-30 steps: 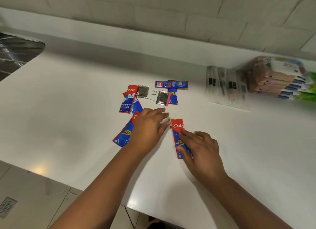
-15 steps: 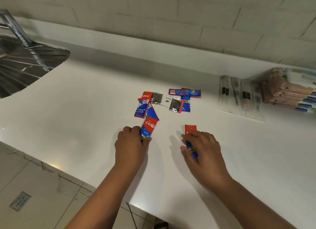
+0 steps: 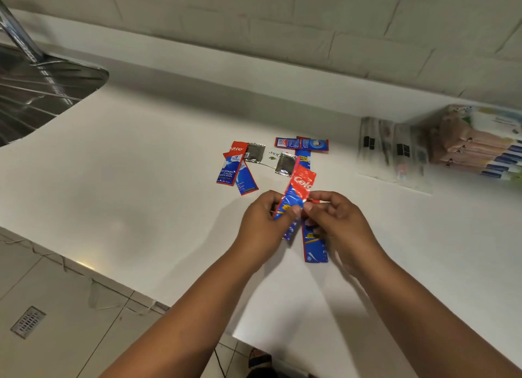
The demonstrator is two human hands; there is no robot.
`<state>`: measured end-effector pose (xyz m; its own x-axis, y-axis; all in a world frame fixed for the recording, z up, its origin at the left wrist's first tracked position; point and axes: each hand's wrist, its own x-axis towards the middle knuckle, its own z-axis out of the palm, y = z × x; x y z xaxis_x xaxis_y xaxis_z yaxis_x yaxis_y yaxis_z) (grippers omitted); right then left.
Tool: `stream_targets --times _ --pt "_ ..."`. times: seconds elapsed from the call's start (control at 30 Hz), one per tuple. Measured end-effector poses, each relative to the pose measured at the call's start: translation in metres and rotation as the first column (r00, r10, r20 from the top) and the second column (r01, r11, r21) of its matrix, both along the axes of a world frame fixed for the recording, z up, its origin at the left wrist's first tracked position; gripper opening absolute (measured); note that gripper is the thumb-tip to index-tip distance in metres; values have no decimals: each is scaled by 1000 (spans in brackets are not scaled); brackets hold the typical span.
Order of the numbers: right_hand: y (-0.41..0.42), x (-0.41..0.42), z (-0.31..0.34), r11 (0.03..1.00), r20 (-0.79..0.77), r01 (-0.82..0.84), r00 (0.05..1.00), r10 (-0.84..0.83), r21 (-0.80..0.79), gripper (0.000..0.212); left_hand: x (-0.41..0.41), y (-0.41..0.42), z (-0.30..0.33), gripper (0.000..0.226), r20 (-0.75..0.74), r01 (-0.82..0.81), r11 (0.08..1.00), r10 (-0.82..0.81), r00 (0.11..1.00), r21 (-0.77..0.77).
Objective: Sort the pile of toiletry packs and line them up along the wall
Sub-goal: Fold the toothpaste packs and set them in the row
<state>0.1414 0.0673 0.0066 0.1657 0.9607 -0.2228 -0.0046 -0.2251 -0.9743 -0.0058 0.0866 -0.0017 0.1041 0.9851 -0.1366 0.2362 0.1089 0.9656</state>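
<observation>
A: What have the hands got hold of?

B: The left hand (image 3: 262,222) grips a red and blue toothpaste sachet (image 3: 296,192), fingers and thumb curled round its lower half, so it is lifted off the white counter (image 3: 141,180) and tilted, red end up and away from the person. The right hand (image 3: 336,219) pinches a second toothpaste sachet (image 3: 315,246), whose blue end pokes out below the fingers toward the counter's near edge. Whether that one lies flat or is raised, I cannot tell.

A: How close are the hands?

B: Fingertips nearly meet, mid-counter.

A: And the pile?

B: Just beyond the hands, toward the back edge. Two toothpaste sachets (image 3: 230,167) overlap on its left. Beside them are two small silver packets (image 3: 254,152), one partly on a white Dove sachet (image 3: 274,156). Further right, a blue pack (image 3: 302,143) lies crosswise, on top of another blue sachet.

A: Anything along the wall?

B: At the back right corner, a row of clear flat packs (image 3: 392,151) is beside a stack of tan packs (image 3: 474,146), both blurred. A steel sink (image 3: 42,89) is set into the far left corner.
</observation>
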Motion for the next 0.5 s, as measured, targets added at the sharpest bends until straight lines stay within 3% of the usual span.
stream_targets --times 0.1,0.23,0.3,0.4,0.5 --pt "-1 12 2 998 -133 67 989 -66 10 11 16 -7 -3 22 59 52 998 -51 997 -19" --pt "-5 25 -9 996 -129 85 988 -87 -23 14 31 -21 -12 21 57 66 998 -64 996 -21" --pt "-5 30 -16 996 -101 89 991 -91 -30 18 32 -26 -17 24 -26 56 998 -55 998 30" --pt "-3 36 -23 997 35 73 997 -72 -26 18 26 -31 -29 27 -215 62 966 -7 977 251" --pt "3 40 -25 999 163 18 986 -13 -27 18 15 -29 -40 39 -416 202 907 -33 909 370"
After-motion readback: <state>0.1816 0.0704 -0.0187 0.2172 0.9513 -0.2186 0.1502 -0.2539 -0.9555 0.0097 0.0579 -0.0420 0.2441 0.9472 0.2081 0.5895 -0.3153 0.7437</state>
